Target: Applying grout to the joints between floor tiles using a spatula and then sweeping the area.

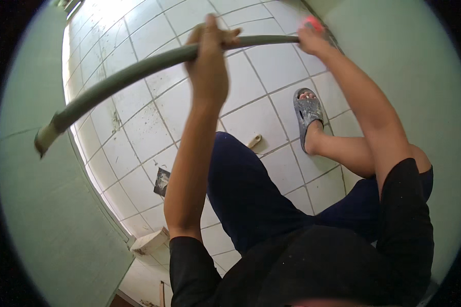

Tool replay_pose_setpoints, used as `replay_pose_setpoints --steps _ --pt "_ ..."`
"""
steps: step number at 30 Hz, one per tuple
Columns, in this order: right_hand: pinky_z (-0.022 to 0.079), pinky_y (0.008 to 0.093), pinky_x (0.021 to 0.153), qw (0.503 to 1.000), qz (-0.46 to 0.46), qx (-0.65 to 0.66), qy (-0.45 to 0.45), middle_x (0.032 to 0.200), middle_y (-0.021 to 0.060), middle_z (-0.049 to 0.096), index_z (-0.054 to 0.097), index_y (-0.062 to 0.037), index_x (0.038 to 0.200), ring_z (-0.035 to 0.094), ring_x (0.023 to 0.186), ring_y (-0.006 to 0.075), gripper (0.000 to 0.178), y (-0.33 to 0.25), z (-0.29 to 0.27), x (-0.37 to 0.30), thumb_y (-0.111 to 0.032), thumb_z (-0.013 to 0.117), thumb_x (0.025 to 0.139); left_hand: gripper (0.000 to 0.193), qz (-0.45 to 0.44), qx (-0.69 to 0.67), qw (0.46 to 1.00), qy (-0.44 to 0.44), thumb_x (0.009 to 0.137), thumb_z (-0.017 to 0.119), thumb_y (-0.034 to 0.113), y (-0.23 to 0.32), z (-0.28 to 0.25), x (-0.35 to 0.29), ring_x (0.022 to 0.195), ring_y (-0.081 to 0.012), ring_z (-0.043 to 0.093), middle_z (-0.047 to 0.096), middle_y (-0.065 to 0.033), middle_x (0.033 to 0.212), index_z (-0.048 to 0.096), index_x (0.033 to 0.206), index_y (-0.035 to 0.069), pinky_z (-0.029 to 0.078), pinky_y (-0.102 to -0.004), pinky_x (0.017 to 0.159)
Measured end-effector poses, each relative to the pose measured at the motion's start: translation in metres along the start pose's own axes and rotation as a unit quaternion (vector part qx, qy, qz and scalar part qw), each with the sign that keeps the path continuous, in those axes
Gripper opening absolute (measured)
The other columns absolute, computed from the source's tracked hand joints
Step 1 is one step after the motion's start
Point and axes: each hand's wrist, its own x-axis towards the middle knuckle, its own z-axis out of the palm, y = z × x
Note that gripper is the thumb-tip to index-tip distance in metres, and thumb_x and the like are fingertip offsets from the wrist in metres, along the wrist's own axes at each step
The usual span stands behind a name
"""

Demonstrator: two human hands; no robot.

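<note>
Long grey-green hose [138, 69] is arcing across the upper view, held up well above the white tiled floor [138, 128], its cut pale end [45, 139] drooping beside the green wall [36, 215] on the left. Left hand [208, 51] is wrapping fully round it mid-length, fingers closed on the hose. Right hand [312, 38] is closing on the far end near a pinkish-red fitting [312, 22]; exact grip there is partly hidden. Hose is bending under its own weight, so likely flexible but fairly stiff-walled, moderately light, maybe slick if wet; two-handed grip spaced apart looks best, near the end for steering. Below, a foot in a grey spattered sandal [307, 115] is resting on the tiles, and a small pale object [254, 140] is lying nearby.
</note>
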Motion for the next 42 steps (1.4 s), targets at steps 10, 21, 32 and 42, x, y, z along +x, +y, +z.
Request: replay_pose_setpoints --steps 10,21,32,42 --pt "0.058 0.0429 0.084 0.948 -0.178 0.265 0.004 0.102 0.0144 0.075 0.078 -0.0082 0.097 0.072 0.098 0.0295 0.021 -0.337 -0.072 0.019 -0.02 0.064 0.087 0.035 0.215 0.165 0.939 0.211 0.105 0.04 0.007 0.214 -0.133 -0.054 0.053 -0.0123 0.033 0.035 -0.0017 0.06 0.043 0.07 0.01 0.039 -0.0292 0.053" --pt "0.057 0.0473 0.078 0.976 -0.18 0.061 0.108 0.095 0.0182 0.072 0.073 -0.0055 0.094 0.071 0.094 0.0342 0.016 -0.179 -0.139 0.028 -0.012 0.063 0.082 0.017 0.314 0.554 0.753 0.168 0.096 0.052 -0.007 0.172 -0.124 -0.035 0.075 -0.0195 0.064 0.064 -0.0131 0.08 0.059 0.082 0.0 0.055 -0.0323 0.074" --pt "0.056 0.0493 0.091 0.974 0.07 0.175 0.124 0.109 0.0302 0.068 0.062 0.0095 0.113 0.069 0.099 0.0427 0.049 -0.037 0.03 0.012 -0.03 0.068 0.084 0.021 0.034 0.006 0.997 -0.066 0.104 0.05 0.011 0.021 -0.003 0.055 0.096 -0.0266 0.069 0.067 -0.0151 0.09 0.059 0.091 -0.002 0.05 -0.0427 0.104" --pt "0.056 0.0471 0.06 0.812 0.145 0.502 0.262 0.078 0.0178 0.067 0.056 0.0019 0.098 0.07 0.072 0.0366 0.061 -0.254 -0.086 -0.07 -0.049 0.082 0.077 0.032 0.287 0.059 0.954 0.057 0.101 0.048 0.0 0.215 -0.096 -0.018 0.051 -0.0156 0.037 0.034 -0.0035 0.059 0.038 0.072 0.012 0.039 -0.0334 0.054"
